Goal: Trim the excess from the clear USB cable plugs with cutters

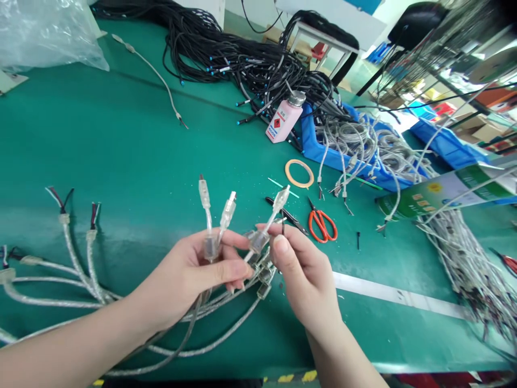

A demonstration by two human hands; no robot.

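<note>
My left hand (210,264) is closed around a bundle of clear-jacketed cables, with two translucent cable plugs (228,213) sticking up past its fingers. Another cable with a clear plug (281,198) and a grey lump below it rises between my two hands. My right hand (301,264) pinches a thin black strip (283,225) between thumb and forefinger, its fingertips against that cable. More cable ends with grey lumps (264,291) hang below the fingers. The cables' other ends, with bare coloured wires (60,199), spread over the green table at left.
Beyond my hands lie red-handled scissors (323,225), black tweezers (288,216), a tape roll (299,173) and a pink bottle (285,118). A blue bin (323,156) holds coiled cables. Black cables (242,54) heap at the back; a cable bundle (452,258) lies right.
</note>
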